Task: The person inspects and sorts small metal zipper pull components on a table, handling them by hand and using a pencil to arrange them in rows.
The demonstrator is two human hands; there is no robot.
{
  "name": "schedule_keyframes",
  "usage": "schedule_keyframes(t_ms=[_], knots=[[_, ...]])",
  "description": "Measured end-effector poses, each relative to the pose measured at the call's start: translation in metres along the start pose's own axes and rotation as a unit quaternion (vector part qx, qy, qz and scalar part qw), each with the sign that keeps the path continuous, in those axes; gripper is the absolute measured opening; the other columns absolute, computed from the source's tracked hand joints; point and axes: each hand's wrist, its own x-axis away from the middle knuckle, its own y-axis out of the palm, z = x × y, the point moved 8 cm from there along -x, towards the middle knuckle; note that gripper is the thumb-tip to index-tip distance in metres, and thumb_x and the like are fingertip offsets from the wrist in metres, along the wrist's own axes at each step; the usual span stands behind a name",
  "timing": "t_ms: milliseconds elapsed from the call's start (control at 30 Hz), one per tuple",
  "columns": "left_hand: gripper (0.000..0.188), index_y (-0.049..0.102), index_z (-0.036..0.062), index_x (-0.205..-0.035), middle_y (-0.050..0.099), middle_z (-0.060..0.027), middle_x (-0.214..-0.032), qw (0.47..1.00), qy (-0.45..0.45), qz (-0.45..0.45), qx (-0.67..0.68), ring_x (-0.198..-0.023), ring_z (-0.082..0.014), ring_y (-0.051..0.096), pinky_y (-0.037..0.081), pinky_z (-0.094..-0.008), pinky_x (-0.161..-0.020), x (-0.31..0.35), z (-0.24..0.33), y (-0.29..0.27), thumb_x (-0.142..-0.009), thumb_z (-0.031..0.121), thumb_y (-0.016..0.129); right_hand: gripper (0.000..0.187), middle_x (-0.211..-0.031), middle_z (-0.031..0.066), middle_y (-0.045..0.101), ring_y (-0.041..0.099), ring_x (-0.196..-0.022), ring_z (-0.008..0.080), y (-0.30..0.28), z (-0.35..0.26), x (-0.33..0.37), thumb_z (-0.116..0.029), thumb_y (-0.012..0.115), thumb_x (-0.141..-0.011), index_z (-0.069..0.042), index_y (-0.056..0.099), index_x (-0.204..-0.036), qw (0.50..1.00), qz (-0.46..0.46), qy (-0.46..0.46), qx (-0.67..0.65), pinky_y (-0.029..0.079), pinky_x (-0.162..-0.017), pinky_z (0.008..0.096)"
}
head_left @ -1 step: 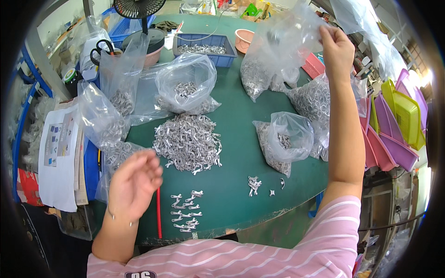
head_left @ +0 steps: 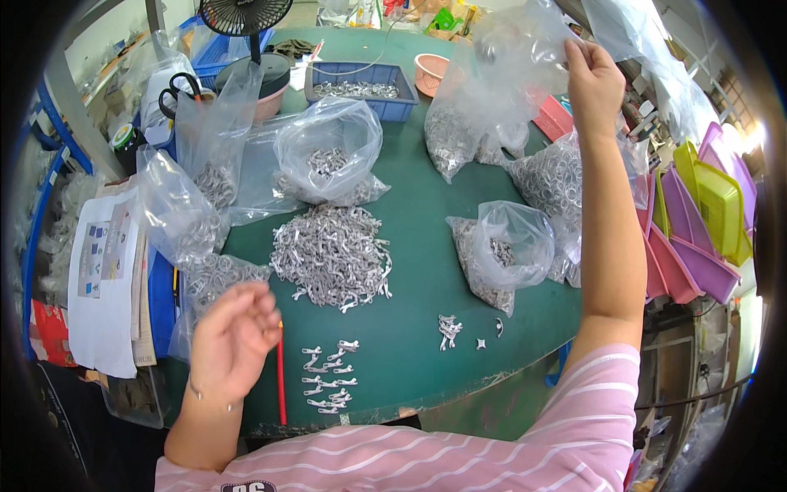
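Note:
My right hand is raised at the far right, thumb and fingers pinching the top of a clear plastic bag. Grey metal parts fill that bag's lower end, which rests on the table. At the near left, my left hand hovers with its palm turned inward and fingers loosely bent; nothing shows in it. Beside it lies a red stick-like tool. Small metal clasps are spread in rough rows to its right, below a large heap of similar clasps.
Open plastic bags of metal parts stand behind the heap and at the right. A few loose pieces lie at the near right. Further back are a blue bin, a pink basket and a fan. Coloured trays are stacked at the right.
My left hand has dropped slightly toward me, uncovering the tip of the red tool. The raised bag has shifted a little in shape, with my right hand still pinching it.

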Motion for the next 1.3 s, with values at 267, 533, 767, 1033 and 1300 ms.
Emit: schedule_keyframes(t_ms=[267,533,767,1033,1300], knots=[[0.013,0.058,0.0058,-0.100,0.056,-0.0038,-0.082,0.996,-0.009,0.089,-0.013,-0.072,-0.0163,0.054,0.047,-0.0301,-0.063,0.030,-0.005,-0.060,-0.092,0.016,0.053,0.020,-0.081,0.0175,0.068,0.067,-0.078,0.0357,0.054,0.065,0.015,-0.025,0.067,-0.086,-0.005,0.067,-0.087,0.987,-0.060,0.012,0.151,0.051,-0.071,0.0423],[0.016,0.062,0.0029,-0.099,0.060,-0.0058,-0.082,0.997,-0.032,0.061,0.034,-0.072,-0.0175,0.056,0.047,-0.0311,-0.066,0.026,-0.018,-0.053,-0.092,0.012,0.052,0.024,-0.085,0.0163,0.070,0.068,-0.081,0.0323,0.021,0.081,-0.035,-0.027,0.065,-0.085,-0.004,0.069,-0.090,0.983,0.100,0.069,0.139,0.051,-0.076,0.0397],[0.016,0.062,0.0021,-0.099,0.062,-0.0066,-0.083,0.996,-0.062,0.051,0.036,-0.074,-0.0180,0.059,0.047,-0.0323,-0.067,0.026,-0.028,-0.054,-0.092,0.011,0.050,0.017,-0.090,0.0110,0.070,0.068,-0.081,0.0230,0.064,0.118,-0.005,-0.018,0.066,-0.089,-0.002,0.067,-0.093,0.965,-0.144,0.187,-0.110,0.053,-0.075,0.0339],[0.015,0.062,0.0037,-0.099,0.061,-0.0061,-0.082,0.994,-0.076,0.063,0.039,-0.074,-0.0184,0.057,0.047,-0.0327,-0.066,0.026,-0.034,-0.059,-0.092,0.012,0.051,0.012,-0.095,0.0067,0.067,0.064,-0.079,0.0153,0.059,0.126,0.002,-0.012,0.064,-0.091,-0.001,0.064,-0.096,0.881,-0.123,0.352,-0.292,0.052,-0.072,0.0269],[0.016,0.063,0.0031,-0.099,0.062,-0.0062,-0.082,0.993,-0.075,0.073,0.048,-0.074,-0.0180,0.058,0.047,-0.0328,-0.067,0.028,-0.033,-0.064,-0.092,0.011,0.052,0.010,-0.091,0.0028,0.065,0.062,-0.083,0.0129,0.043,0.185,-0.013,-0.011,0.065,-0.091,-0.004,0.064,-0.098,0.914,-0.013,0.278,-0.294,0.051,-0.074,0.0272]])
